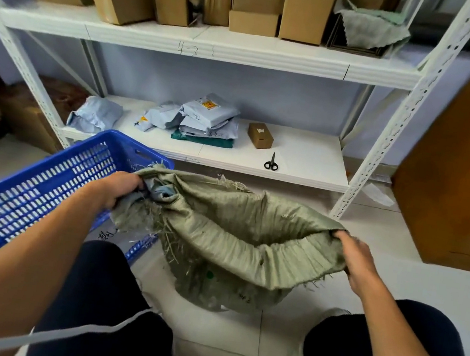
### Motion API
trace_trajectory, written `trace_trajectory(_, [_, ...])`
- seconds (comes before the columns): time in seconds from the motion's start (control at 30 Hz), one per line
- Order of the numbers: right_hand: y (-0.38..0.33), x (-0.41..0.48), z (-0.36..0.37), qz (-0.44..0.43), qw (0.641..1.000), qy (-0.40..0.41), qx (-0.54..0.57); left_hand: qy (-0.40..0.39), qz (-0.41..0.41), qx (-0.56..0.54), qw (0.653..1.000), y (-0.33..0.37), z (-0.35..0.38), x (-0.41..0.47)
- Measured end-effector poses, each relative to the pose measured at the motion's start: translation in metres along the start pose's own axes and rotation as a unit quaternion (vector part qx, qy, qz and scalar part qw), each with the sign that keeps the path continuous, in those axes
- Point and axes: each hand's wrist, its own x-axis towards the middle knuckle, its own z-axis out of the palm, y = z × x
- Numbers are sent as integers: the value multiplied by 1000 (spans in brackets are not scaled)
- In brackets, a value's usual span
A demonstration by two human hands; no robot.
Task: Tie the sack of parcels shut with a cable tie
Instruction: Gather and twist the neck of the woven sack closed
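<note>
Dark trousers (97,309) sit below both hands. Beside the left hand (118,189) is a blue plastic crate (31,196). Between the hands a green woven sack (235,237) stands, mouth wide. The left hand squeezes its bunched rim; the right hand (357,259) grips the other side. Black scissors (271,164) lie past the hands.

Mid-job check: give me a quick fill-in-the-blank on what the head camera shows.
1. The left hand and right hand both grip the rim of the green sack; its mouth is ____.
2. The black scissors lie on the ____ shelf.
3. The plastic crate beside the left hand is ____.
Missing: open, lower, blue.
</note>
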Motion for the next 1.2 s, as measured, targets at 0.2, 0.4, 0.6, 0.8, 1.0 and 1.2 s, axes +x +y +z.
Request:
trace_trajectory(0.2, [-9, -27, -6, 24, 975, -203, 82, -154, 34, -269, 950, -1, 13, -28])
trace_trajectory(0.4, [0, -24, -5, 55, 953, -282, 93, -179, 39, -104, 977, 8, 23, -34])
trace_trajectory(0.6, [9, -22, -2, 80, 940, -327, -47, 33, 154, 200, 967, 21, 27, -31])
trace_trajectory(0.8, [38, -5, 0, 20, 899, -177, -401, 208, 158, 151, 953, 22, 5, -19])
trace_trajectory(1.0, [36, 16, -10, -10, 950, 149, -273, 249, 97, 78, 961, 2, -13, -7])
trace_trajectory(1.2, [30, 14, -1, -26, 983, 110, -145, 84, 46, 5, 995, 2, -7, -11])
